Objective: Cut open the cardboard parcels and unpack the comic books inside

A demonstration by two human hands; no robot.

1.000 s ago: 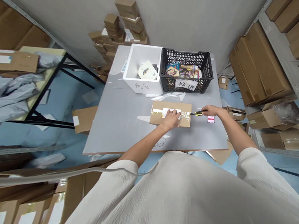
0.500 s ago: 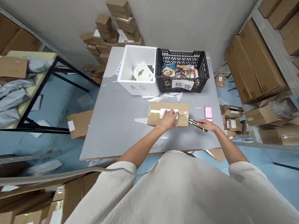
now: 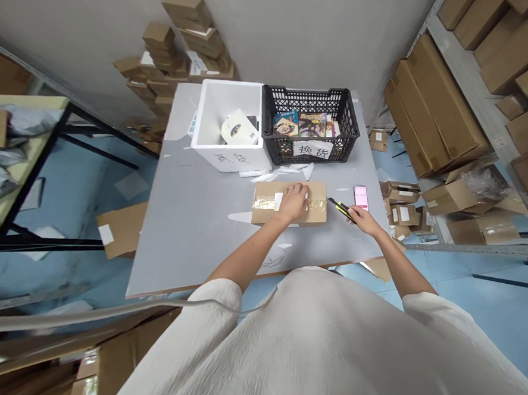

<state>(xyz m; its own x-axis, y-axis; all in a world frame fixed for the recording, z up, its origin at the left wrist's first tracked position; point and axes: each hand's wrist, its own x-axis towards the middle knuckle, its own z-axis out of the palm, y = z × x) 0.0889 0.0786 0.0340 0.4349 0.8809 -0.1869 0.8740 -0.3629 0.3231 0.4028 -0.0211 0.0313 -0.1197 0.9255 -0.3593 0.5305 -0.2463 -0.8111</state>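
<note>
While the left hand (image 3: 293, 203) rests with loosely bent, unclosed fingers atop the cardboard box (image 3: 317, 192) at frame centre, the right hand (image 3: 361, 219), nearer the box's right end, grips the cutter (image 3: 344, 209); whether its tip touches is unclear. The box's long axis runs left-right; grey tabletop (image 3: 190, 229) extends leftward.

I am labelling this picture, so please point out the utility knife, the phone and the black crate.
Utility knife (image 3: 342, 210), head view: middle of its body.
Phone (image 3: 361, 196), head view: its lit screen.
Black crate (image 3: 344, 149), head view: its front wall.
</note>
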